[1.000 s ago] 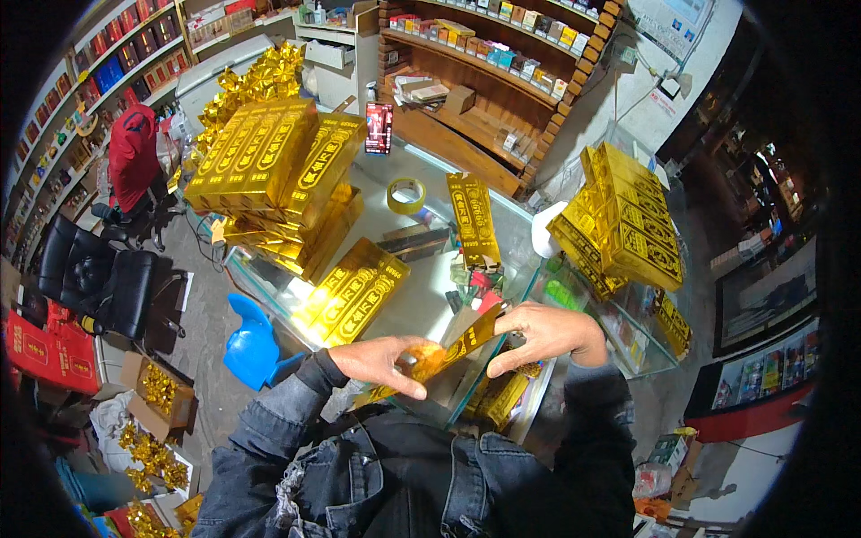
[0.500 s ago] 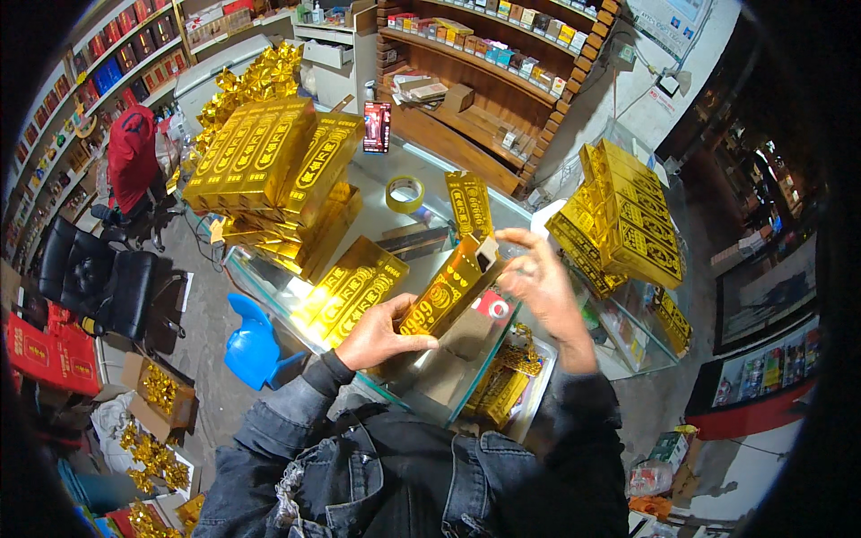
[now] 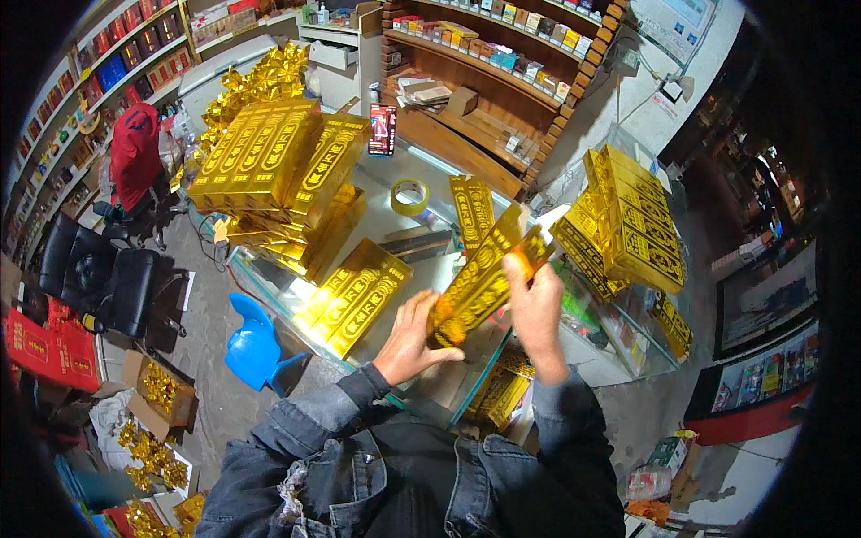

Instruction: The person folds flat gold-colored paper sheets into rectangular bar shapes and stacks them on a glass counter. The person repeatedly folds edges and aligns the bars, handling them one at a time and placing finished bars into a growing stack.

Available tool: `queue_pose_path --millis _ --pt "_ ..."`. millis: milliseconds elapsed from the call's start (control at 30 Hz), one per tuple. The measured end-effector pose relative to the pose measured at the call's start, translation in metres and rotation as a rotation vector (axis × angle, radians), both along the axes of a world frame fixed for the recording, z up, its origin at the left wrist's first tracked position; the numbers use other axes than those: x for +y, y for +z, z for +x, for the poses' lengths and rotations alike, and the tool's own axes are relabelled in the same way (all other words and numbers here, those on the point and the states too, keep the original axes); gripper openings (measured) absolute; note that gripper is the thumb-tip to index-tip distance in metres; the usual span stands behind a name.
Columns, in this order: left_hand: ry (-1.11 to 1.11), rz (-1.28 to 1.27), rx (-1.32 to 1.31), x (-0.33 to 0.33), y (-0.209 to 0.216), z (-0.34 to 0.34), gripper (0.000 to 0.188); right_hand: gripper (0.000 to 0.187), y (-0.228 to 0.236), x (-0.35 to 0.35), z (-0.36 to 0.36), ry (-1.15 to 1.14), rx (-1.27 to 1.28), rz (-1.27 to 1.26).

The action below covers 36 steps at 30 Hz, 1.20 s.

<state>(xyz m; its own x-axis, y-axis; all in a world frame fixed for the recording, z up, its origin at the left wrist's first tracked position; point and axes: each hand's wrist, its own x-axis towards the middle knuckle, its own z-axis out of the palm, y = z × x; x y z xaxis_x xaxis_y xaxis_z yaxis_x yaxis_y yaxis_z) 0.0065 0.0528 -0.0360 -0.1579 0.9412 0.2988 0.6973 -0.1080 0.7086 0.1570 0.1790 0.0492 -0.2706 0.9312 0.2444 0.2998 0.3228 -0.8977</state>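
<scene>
Both hands hold a long gold cardboard box [image 3: 475, 291] with dark printing, tilted above the glass counter [image 3: 395, 170]. My left hand [image 3: 414, 345] is closed around its near, lower end. At the far end my right hand [image 3: 536, 314] grips it, thumb on top; motion blurs that end, so I cannot tell if its flaps are folded in. Flat gold boxes [image 3: 354, 300] lie on the counter to the left of my hands. Beyond the held box are another gold piece [image 3: 471, 211] and a roll of yellow tape [image 3: 409, 197].
Gold boxes are piled high at the left [image 3: 260, 161], with more stacked at the right [image 3: 632, 220]. A phone [image 3: 382, 130] stands upright at the counter's back. A blue plastic chair [image 3: 260, 345] and a black office chair [image 3: 94, 278] stand to the left.
My right hand has come from beside the box's open end to gripping it. The box has turned, its long printed face now showing, and has shifted slightly right.
</scene>
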Motion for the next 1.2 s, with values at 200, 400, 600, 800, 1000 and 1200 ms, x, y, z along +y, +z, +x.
queue_pose_path --millis 200,400,600,800,1000,1200 --pt "-0.077 0.216 -0.15 0.017 0.015 0.0 0.077 0.044 0.008 -0.042 -0.001 0.274 -0.095 0.149" --pt "-0.051 0.228 -0.225 0.01 0.016 0.001 0.081 0.022 0.024 -0.032 0.019 0.469 -0.294 0.564" --pt "-0.107 0.395 -0.035 0.006 0.026 -0.006 0.06 0.019 0.021 -0.031 0.017 0.495 -0.314 0.687" --pt "-0.066 0.359 0.018 0.004 0.036 -0.014 0.047 0.019 0.01 -0.034 0.012 0.392 -0.21 0.74" --pt "-0.064 0.452 -0.135 0.006 0.046 -0.008 0.034 0.021 0.01 -0.034 0.015 0.416 -0.322 0.771" --pt "-0.111 0.492 -0.002 0.006 0.049 -0.007 0.021 0.023 0.013 -0.032 0.017 0.383 -0.005 0.467"
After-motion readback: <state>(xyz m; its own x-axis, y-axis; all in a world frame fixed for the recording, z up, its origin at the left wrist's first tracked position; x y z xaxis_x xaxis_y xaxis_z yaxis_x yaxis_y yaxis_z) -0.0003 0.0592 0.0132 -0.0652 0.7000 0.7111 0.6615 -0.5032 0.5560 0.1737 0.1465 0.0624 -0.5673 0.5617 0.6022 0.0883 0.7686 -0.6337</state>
